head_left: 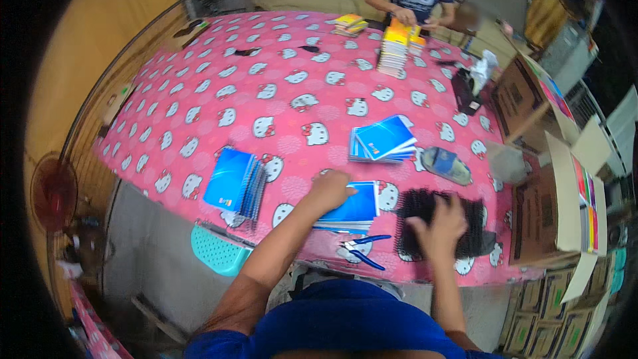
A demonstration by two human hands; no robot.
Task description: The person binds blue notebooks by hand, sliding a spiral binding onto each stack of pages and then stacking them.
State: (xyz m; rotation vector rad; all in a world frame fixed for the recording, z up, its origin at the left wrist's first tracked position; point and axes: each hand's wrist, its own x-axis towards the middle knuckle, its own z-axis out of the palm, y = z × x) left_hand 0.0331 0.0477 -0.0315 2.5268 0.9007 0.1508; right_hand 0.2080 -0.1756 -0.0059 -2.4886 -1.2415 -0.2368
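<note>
Black coils lie directly beneath my right hand, the nearer one; their long axis is too blurred to call. Right fingers spread, palm down, thumb leftward, nothing visibly gripped. Left hand rests on the far-left part of the blue notebooks, fingers partly curled, grip unclear; its forearm slants in from lower left.

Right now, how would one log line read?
left hand: on blue-covered stack | right hand: over black coils | nearby: blue-handled pliers
</note>
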